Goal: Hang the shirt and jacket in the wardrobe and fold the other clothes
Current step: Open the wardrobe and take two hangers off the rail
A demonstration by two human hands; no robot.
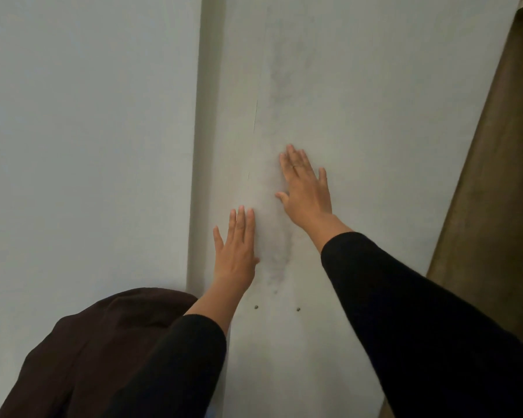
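A plain pale wall filled the left side. A brown, wood-toned surface ran down the right edge, slanting from far to near. Between them, a white panel carried grey smudges, a thin vertical crack to their left, and nearer, two small dark studs side by side, apart.
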